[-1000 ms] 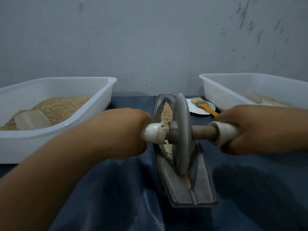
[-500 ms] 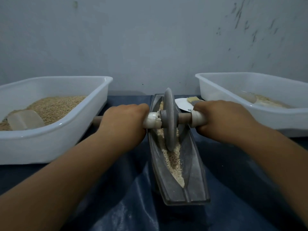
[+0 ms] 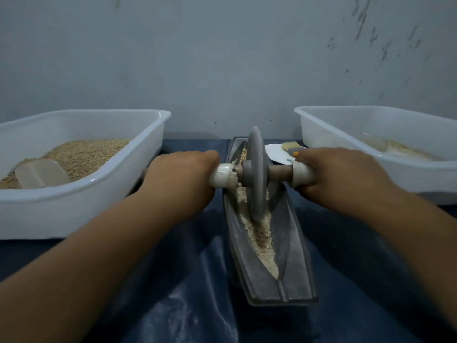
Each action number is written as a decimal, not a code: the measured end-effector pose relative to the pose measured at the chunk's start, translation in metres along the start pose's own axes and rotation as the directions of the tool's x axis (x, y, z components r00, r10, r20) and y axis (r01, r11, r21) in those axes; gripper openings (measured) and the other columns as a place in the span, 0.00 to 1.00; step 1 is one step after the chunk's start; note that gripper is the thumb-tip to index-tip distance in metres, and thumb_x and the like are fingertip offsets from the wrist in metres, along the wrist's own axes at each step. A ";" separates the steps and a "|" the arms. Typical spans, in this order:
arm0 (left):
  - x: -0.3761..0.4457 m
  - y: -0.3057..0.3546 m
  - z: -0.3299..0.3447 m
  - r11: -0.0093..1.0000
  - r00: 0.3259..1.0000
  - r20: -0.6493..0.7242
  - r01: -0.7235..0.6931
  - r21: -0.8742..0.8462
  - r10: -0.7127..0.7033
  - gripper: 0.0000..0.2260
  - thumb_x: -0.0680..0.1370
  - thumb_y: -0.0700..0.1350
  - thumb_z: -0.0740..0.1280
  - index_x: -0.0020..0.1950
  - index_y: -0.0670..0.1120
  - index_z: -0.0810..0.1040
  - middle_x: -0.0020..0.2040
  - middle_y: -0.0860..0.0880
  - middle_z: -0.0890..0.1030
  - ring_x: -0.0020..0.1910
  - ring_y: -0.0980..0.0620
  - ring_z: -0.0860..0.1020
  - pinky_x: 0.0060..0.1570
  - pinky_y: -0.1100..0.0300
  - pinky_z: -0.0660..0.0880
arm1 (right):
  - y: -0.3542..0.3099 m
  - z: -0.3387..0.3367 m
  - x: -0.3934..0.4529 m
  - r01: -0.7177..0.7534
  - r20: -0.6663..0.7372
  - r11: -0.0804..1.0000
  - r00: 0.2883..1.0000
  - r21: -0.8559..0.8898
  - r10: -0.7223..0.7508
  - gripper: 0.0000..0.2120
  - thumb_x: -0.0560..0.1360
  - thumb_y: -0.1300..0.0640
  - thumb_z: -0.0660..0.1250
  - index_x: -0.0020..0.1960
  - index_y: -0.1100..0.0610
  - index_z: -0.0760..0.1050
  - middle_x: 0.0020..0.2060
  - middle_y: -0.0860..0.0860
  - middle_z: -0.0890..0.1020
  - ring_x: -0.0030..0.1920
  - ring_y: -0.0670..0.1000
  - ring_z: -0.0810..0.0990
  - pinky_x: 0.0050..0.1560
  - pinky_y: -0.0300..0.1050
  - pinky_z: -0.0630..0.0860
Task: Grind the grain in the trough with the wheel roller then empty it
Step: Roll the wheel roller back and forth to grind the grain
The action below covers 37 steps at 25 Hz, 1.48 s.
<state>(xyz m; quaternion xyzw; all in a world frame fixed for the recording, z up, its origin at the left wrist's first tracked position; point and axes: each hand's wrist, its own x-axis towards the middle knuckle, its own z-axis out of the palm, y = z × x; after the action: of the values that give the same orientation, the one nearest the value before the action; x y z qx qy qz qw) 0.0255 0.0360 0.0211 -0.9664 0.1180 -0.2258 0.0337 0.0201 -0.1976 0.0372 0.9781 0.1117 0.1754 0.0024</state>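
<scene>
Grain pale, coarse, in grey trough — wheel roller upright, left hand, right hand clenching handles.

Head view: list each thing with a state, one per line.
wheel roller: upright in the trough, held by both handles
trough: holds partly ground grain
left hand: grips left handle
right hand: grips right handle
left tub: holds grain and a scoop
right tub: little grain inside

Both forearms reach forward, converging slightly. The left hand and right hand are each knuckles-up, fingers curled around a handle; the fingertips, tucked underneath, are probably fully wrapped.
</scene>
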 end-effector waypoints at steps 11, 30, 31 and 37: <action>-0.029 -0.021 -0.051 0.936 0.892 0.397 -0.073 -0.345 0.216 0.14 0.60 0.55 0.66 0.44 0.65 0.72 0.38 0.64 0.79 0.33 0.63 0.78 0.31 0.62 0.72 | 0.023 -0.053 -0.034 0.110 0.353 0.977 0.920 0.181 -0.169 0.26 0.51 0.31 0.63 0.49 0.33 0.75 0.37 0.34 0.80 0.33 0.39 0.79 0.32 0.45 0.79; -0.019 -0.023 -0.028 0.974 0.949 0.283 -0.079 -0.214 0.139 0.13 0.61 0.55 0.66 0.44 0.64 0.71 0.36 0.58 0.79 0.31 0.59 0.77 0.34 0.57 0.77 | 0.021 -0.033 -0.016 0.045 0.320 0.982 0.942 0.184 -0.103 0.20 0.55 0.35 0.69 0.46 0.37 0.76 0.36 0.37 0.81 0.35 0.40 0.79 0.33 0.43 0.76; -0.013 -0.021 -0.018 0.987 0.977 0.196 -0.054 -0.149 0.083 0.10 0.64 0.52 0.67 0.43 0.60 0.71 0.34 0.54 0.78 0.32 0.57 0.76 0.37 0.56 0.76 | 0.018 -0.020 -0.009 0.021 0.233 0.987 0.971 0.161 -0.059 0.15 0.60 0.39 0.71 0.45 0.41 0.76 0.37 0.41 0.81 0.36 0.43 0.79 0.33 0.44 0.73; 0.006 -0.018 0.002 0.993 0.992 0.113 0.070 -0.099 -0.058 0.08 0.72 0.46 0.66 0.40 0.53 0.66 0.39 0.53 0.75 0.39 0.50 0.74 0.39 0.58 0.68 | 0.012 0.006 0.014 0.009 -0.018 1.000 1.000 0.006 -0.008 0.07 0.71 0.51 0.69 0.48 0.46 0.75 0.44 0.47 0.81 0.45 0.54 0.79 0.38 0.44 0.67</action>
<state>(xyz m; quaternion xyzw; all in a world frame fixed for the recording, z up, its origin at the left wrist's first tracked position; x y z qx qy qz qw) 0.0352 0.0519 0.0236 -0.9811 0.0964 -0.1669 -0.0170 0.0377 -0.2057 0.0374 0.9761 0.1165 0.1836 -0.0009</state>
